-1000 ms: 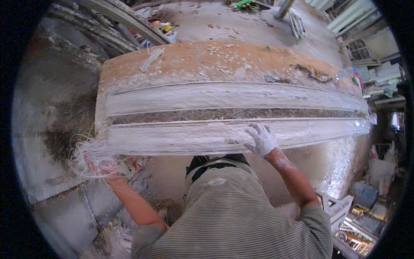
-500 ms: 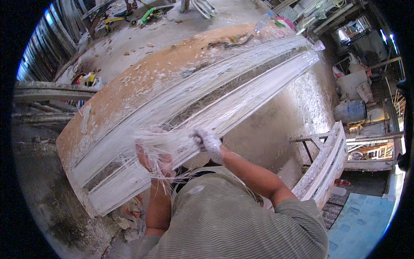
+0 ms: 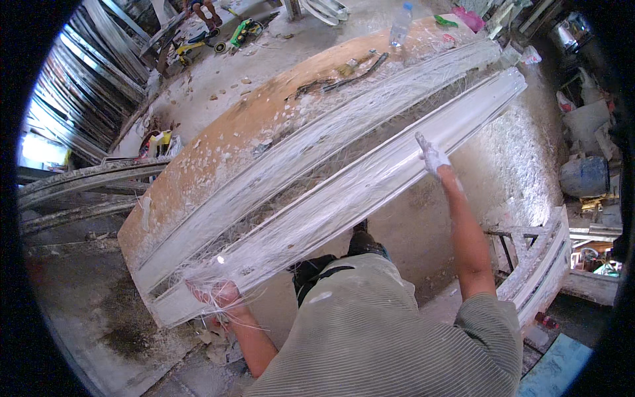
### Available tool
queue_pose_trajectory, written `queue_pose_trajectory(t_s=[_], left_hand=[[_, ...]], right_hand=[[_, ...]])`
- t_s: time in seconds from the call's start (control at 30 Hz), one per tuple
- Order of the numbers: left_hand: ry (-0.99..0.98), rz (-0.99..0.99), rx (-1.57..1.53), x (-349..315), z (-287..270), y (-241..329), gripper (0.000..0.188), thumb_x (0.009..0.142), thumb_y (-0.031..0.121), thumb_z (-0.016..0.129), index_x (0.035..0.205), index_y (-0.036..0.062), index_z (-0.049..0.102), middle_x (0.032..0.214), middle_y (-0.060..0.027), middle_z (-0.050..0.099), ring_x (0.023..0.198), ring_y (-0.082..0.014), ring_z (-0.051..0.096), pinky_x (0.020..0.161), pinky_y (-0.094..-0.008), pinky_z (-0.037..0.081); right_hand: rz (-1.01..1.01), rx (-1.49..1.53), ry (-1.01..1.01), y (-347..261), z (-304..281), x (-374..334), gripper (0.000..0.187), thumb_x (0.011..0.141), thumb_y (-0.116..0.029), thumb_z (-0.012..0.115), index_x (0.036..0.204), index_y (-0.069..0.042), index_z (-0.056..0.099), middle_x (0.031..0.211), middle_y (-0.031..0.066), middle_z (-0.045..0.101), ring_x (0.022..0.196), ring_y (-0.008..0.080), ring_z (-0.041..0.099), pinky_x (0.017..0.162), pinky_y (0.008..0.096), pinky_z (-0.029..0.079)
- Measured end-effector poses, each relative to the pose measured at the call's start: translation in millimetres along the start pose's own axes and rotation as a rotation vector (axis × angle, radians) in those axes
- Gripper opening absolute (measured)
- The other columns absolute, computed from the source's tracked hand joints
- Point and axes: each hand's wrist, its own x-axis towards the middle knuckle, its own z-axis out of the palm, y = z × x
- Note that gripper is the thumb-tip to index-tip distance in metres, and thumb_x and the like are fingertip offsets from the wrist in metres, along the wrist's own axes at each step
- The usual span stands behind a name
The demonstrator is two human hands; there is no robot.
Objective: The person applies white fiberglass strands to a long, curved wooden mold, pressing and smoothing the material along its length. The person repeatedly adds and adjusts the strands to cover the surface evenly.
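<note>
A long white moulding mould (image 3: pixel 370 182) with a glossy wet look and fine strands on it runs diagonally in front of me. My left hand (image 3: pixel 225 299) is at its lower left end, closed on loose white fibre strands (image 3: pixel 210 283); some trail past the wrist, and the fingertips are partly hidden. My right hand (image 3: pixel 433 157), coated white, rests on the near edge farther up to the right, fingers stretched out. A second white strip (image 3: pixel 311 145), covered in strands, lies parallel on the far side.
Under the strips is a brown board (image 3: pixel 218 129) strewn with white flakes. On it are a brush (image 3: pixel 350 66), a dark stick (image 3: pixel 360 71) and a clear bottle (image 3: pixel 400 28). A white-stained frame (image 3: pixel 539 271) stands at right, a blue drum (image 3: pixel 585 176) beyond. A person's legs (image 3: pixel 206 13) show far back.
My hands have moved apart, the left toward the lower left end, the right up and right. The fibre bundle between them now lies spread along the near strip. The view has shifted too.
</note>
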Motion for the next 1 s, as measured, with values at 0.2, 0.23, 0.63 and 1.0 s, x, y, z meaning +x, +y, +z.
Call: queue_pose_trajectory(t_s=[0.2, 0.23, 0.63, 1.0], left_hand=[[0.034, -0.444, -0.477, -41, 52, 46, 0.038, 0.090, 0.029, 0.063, 0.119, 0.0045, 0.058, 0.106, -0.0128, 0.066, 0.095, -0.0269, 0.064, 0.088, -0.0423, 0.053], [0.006, -0.527, -0.570, -49, 71, 55, 0.037, 0.091, 0.029, 0.062, 0.118, 0.0048, 0.058, 0.105, -0.0125, 0.066, 0.095, -0.0265, 0.064, 0.087, -0.0419, 0.053], [-0.297, -1.162, -1.181, -78, 209, 121, 0.027, 0.095, 0.032, 0.056, 0.107, 0.0082, 0.062, 0.097, -0.0095, 0.067, 0.088, -0.0221, 0.066, 0.081, -0.0375, 0.056], [0.160, -1.095, -1.156, -72, 149, 74, 0.044, 0.088, 0.047, 0.058, 0.115, 0.0119, 0.061, 0.107, -0.0049, 0.066, 0.100, -0.0211, 0.063, 0.086, -0.0386, 0.055]], right_hand=[[-0.180, -0.053, -0.451, -12, -8, 4, 0.072, 0.096, -0.062, 0.034, 0.132, -0.004, 0.054, 0.111, 0.0193, 0.067, 0.100, 0.0268, 0.065, 0.079, 0.0411, 0.054], [-0.249, 0.360, -0.568, -25, 11, -18, 0.078, 0.094, -0.068, 0.031, 0.131, -0.003, 0.055, 0.111, 0.0193, 0.067, 0.101, 0.0281, 0.065, 0.077, 0.0422, 0.055], [0.511, 1.295, -0.738, -160, 56, -71, 0.025, 0.099, -0.039, 0.053, 0.091, -0.016, 0.054, 0.068, -0.0034, 0.047, 0.055, 0.0102, 0.045, 0.045, 0.0259, 0.036], [0.672, 1.008, -0.464, -114, 24, -64, 0.028, 0.099, -0.039, 0.052, 0.078, -0.020, 0.047, 0.057, -0.0087, 0.030, 0.045, 0.0060, 0.029, 0.039, 0.0244, 0.022]])
